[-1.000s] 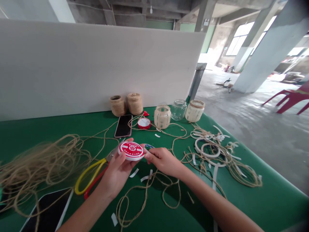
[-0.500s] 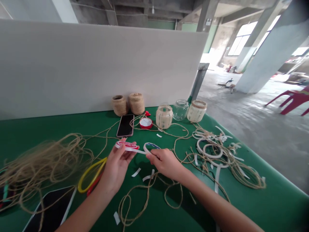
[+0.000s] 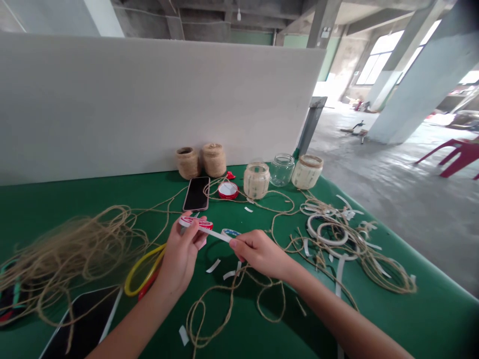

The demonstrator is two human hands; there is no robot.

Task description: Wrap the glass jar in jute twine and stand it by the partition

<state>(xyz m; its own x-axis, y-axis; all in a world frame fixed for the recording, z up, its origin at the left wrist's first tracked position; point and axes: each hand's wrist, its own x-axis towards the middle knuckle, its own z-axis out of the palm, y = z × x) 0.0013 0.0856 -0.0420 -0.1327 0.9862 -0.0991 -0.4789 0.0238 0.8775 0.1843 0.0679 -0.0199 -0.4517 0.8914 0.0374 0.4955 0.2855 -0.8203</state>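
My left hand (image 3: pixel 186 242) is closed on a roll of white double-sided tape (image 3: pixel 196 222) with a red-printed core. A strip of tape (image 3: pixel 220 236) stretches from the roll to my right hand (image 3: pixel 258 252), whose thumb and finger pinch its free end. Behind my right hand, partly hidden, a tape ring (image 3: pixel 231 232) with a blue-printed inside shows. Short white tape pieces (image 3: pixel 213 266) lie on the green tabletop below the hands. A loop of jute twine (image 3: pixel 226 289) lies there too.
Jute-wrapped jars (image 3: pixel 214 160), taped glass jars (image 3: pixel 256 180) and a bare glass jar (image 3: pixel 282 170) stand at the back. A phone (image 3: pixel 196 194) lies before them. Tangled twine (image 3: pixel 86 249), yellow-handled scissors (image 3: pixel 140 271) and a tablet (image 3: pixel 88 321) are left; tape rings (image 3: pixel 329 233) lie right.
The tape strip between my hands tilts more steeply, its right end lower. My left hand's grip has shifted a little on the roll. The whole view has moved slightly.
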